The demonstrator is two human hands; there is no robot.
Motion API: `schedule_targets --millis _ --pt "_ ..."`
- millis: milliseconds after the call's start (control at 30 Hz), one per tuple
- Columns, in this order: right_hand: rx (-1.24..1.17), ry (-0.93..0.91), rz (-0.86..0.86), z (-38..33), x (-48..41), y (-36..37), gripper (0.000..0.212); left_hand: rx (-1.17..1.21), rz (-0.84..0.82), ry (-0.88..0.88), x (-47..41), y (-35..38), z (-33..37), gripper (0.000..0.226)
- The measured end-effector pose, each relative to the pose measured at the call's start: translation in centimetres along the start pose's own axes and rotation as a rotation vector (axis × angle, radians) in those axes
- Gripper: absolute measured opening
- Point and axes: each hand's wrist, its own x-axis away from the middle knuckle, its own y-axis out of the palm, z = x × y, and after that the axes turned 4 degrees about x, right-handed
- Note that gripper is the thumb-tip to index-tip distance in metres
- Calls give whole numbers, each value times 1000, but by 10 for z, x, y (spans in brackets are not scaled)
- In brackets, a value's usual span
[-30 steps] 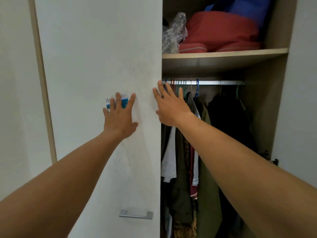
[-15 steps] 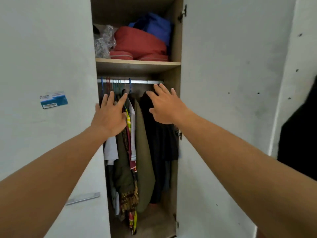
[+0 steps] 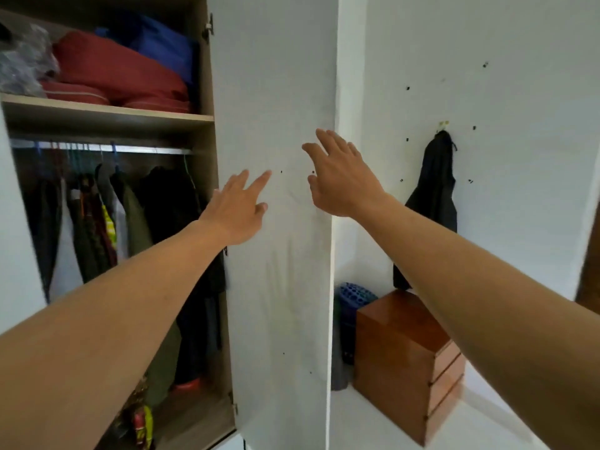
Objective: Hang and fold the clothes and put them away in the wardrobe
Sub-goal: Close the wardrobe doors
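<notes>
Our two bare arms reach out in front of the open wardrobe (image 3: 205, 92). Both hands are raised before its white door (image 3: 279, 303), which stands swung out to the right of the compartment. The left hand (image 3: 237, 212) is open, its fingers straight and slightly apart, pointing up and to the right over the door's face. We cannot tell whether the fingertips touch it. The right hand (image 3: 341, 180) is open too, fingers spread wide, held near the door's outer edge and gripping nothing. Whether it touches the door cannot be made out.

The clothes (image 3: 130, 216) hang inside the wardrobe, to the left of our hands. They are packed side by side on hangers along a metal rail (image 3: 104, 147) just under a wooden shelf (image 3: 107, 113). Greens, darks, a white piece and a yellow-patterned one show among them. On the shelf lie a red bundle (image 3: 117, 73), a blue bundle (image 3: 162, 43) behind it and a crumpled plastic bag (image 3: 22, 69) at far left.

To the right of the door, a dark garment (image 3: 431, 203) hangs from a hook (image 3: 443, 125) on the white wall (image 3: 487, 92), well apart from the rail. Below it a brown chest (image 3: 406, 362) of drawers stands on the floor, with a blue basket (image 3: 355, 297) just beside it, between chest and door.
</notes>
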Motion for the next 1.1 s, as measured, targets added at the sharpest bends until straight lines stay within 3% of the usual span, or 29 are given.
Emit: schedule_targets --millis 167,300,533,667,800,1100 --pt "-153 140 -68 53 11 24 72 83 -38 -18 -29 43 55 61" --pt "-297 92 -239 78 6 59 54 191 -3 -33 -41 66 79 58" --pt "-468 -57 -112 90 10 82 48 373 185 -66 -31 59 87 50" --pt "-569 -185 -9 70 4 81 42 477 373 -124 -23 43 84 52" --pt "-640 -320 26 33 -6 81 44 456 546 -224 -1 14 66 68" --pt "-761 -497 -106 -84 -40 86 59 216 658 -356 59 -36 -11 32"
